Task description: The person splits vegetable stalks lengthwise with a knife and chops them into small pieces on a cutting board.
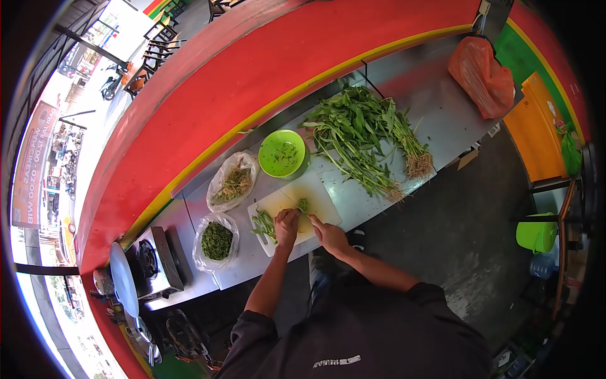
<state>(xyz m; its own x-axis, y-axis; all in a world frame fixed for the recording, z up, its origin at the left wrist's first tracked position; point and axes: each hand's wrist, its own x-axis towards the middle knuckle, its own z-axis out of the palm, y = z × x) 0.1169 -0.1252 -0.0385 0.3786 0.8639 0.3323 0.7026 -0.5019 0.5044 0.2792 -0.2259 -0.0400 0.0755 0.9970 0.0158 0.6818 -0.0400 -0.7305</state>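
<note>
Over a pale cutting board (325, 203), my left hand (286, 226) is closed around green stalks (263, 222), whose long part lies to its left. My right hand (330, 236) is closed on a knife, of which little shows between the hands. A small heap of cut greens (303, 205) lies on the board just above the knife. Behind the board stands a green bowl (282, 153) with bits of leaf in it. To the left are a plastic bag of root ends (235, 183) and a bag of chopped greens (216, 241).
A large pile of leafy stalks with roots (366, 136) lies right of the bowl on the metal counter (424, 90). An orange plastic bag (483, 79) is at the far right end. A gas stove (148, 259) stands at the left, beside a blue round lid or pan (124, 278).
</note>
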